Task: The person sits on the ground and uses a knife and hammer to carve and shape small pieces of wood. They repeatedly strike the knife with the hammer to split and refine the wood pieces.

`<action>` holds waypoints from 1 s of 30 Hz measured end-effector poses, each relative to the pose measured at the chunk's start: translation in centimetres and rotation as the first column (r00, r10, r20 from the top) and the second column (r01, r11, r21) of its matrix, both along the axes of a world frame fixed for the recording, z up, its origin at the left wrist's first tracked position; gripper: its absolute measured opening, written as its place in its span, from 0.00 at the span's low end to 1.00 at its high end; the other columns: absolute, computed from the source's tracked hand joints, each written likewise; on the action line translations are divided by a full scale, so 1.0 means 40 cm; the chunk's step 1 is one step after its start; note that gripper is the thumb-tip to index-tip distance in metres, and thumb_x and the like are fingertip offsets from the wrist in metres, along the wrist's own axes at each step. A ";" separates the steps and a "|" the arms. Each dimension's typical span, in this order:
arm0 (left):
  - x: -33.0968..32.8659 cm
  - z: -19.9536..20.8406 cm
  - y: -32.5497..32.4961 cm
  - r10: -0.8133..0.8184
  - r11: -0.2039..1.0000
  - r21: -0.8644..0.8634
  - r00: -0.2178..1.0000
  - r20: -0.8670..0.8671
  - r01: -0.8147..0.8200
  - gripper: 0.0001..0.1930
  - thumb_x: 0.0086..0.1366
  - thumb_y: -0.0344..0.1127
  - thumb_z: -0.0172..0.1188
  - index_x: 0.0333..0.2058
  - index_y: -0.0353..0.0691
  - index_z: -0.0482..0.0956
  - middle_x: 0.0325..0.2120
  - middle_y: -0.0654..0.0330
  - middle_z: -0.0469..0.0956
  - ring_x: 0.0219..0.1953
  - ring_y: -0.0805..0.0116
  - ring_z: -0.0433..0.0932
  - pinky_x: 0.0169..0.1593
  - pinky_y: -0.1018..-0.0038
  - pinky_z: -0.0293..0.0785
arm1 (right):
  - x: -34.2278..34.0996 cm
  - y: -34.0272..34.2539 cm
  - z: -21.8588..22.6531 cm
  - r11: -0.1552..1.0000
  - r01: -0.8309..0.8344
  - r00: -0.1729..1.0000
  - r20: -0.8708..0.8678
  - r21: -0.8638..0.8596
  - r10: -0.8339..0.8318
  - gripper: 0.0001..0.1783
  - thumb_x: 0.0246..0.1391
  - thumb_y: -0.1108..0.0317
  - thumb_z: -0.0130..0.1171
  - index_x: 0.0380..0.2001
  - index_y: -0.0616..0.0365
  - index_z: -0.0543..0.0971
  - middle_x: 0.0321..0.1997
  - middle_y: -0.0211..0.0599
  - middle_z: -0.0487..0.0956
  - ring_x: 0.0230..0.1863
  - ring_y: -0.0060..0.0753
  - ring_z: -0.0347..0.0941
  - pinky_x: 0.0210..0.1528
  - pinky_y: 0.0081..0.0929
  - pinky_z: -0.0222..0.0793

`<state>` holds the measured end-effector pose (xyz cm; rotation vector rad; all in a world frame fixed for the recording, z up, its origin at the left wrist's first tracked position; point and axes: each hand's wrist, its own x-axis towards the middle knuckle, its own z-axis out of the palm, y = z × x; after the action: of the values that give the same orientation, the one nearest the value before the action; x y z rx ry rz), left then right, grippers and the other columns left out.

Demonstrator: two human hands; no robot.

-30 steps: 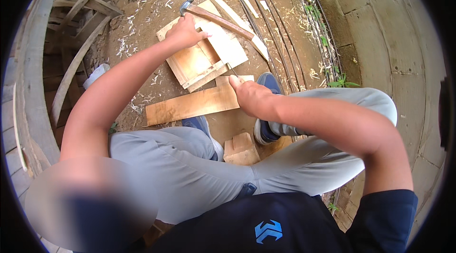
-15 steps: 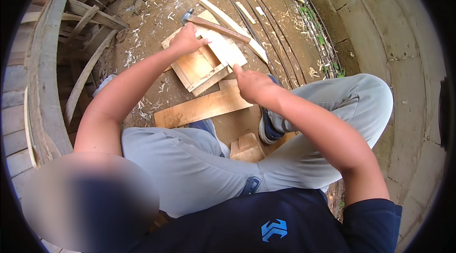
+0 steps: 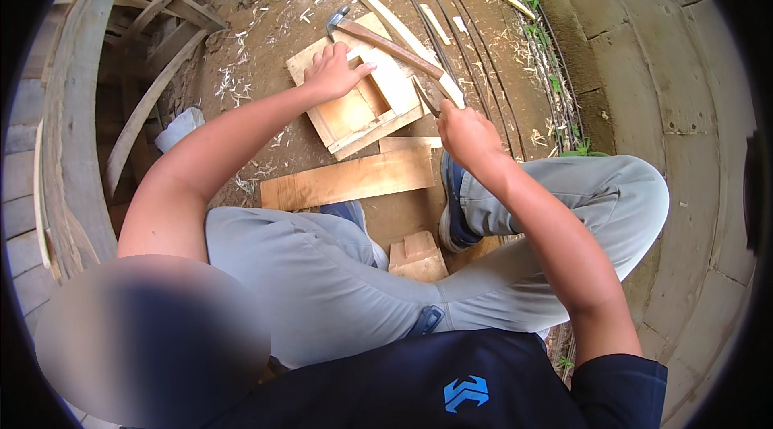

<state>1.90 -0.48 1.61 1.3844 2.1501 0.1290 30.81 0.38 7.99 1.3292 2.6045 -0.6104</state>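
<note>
On the ground ahead of me sits a shallow wooden box frame [image 3: 354, 146] of pale boards, with an opening in its middle. My left hand [image 3: 332, 73] lies on its upper left part, fingers spread and thumb out. Beside the frame's right edge, my right hand [image 3: 469, 138] is closed round a narrow blade-like tool [image 3: 427, 96]; its handle is hidden in my fist. A claw hammer [image 3: 394, 49] with a brown wooden handle rests across the far right side of the frame, its metal head just beyond my left fingers.
A flat board [image 3: 346, 179] lies between the frame and my shoes. A small wood block [image 3: 418, 257] sits between my feet. Long strips [image 3: 394, 22] and dark cables [image 3: 475, 51] run to the right. Curved planks [image 3: 76, 107] stand left; a wall [image 3: 644, 91] rises right.
My right hand has moved right with the blade-like tool, away from the frame's corner. My left hand's fingers have spread over the frame. The whole view has shifted slightly.
</note>
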 end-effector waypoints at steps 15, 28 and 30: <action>0.004 -0.009 -0.002 -0.004 1.000 -0.014 1.000 -0.024 0.004 0.44 0.65 0.72 0.53 0.67 0.43 0.60 0.66 0.49 0.62 0.70 0.50 0.59 0.68 0.48 0.59 | -0.025 -0.042 0.059 1.000 0.020 0.989 -0.148 0.023 -0.017 0.09 0.59 0.71 0.52 0.34 0.69 0.77 0.28 0.63 0.82 0.34 0.64 0.82 0.40 0.55 0.78; -0.010 -0.018 0.006 -0.057 0.998 -0.020 0.998 -0.026 0.056 0.47 0.66 0.73 0.51 0.68 0.41 0.58 0.67 0.50 0.60 0.69 0.48 0.59 0.68 0.46 0.57 | -0.025 -0.108 0.036 0.996 0.035 0.963 -0.263 -0.078 -0.054 0.06 0.54 0.75 0.54 0.32 0.69 0.77 0.26 0.63 0.81 0.31 0.64 0.82 0.35 0.53 0.78; -0.012 -0.022 0.007 -0.063 0.998 -0.019 0.998 -0.028 0.062 0.46 0.66 0.73 0.51 0.68 0.41 0.58 0.67 0.50 0.60 0.69 0.48 0.59 0.68 0.46 0.57 | -0.023 -0.108 0.028 0.995 0.027 0.965 -0.256 -0.091 -0.050 0.06 0.54 0.76 0.54 0.32 0.69 0.77 0.27 0.63 0.81 0.32 0.63 0.82 0.35 0.53 0.78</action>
<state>1.42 -0.21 0.75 1.4502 2.1237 0.0661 29.90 -3.95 9.13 1.3583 2.7184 -0.9518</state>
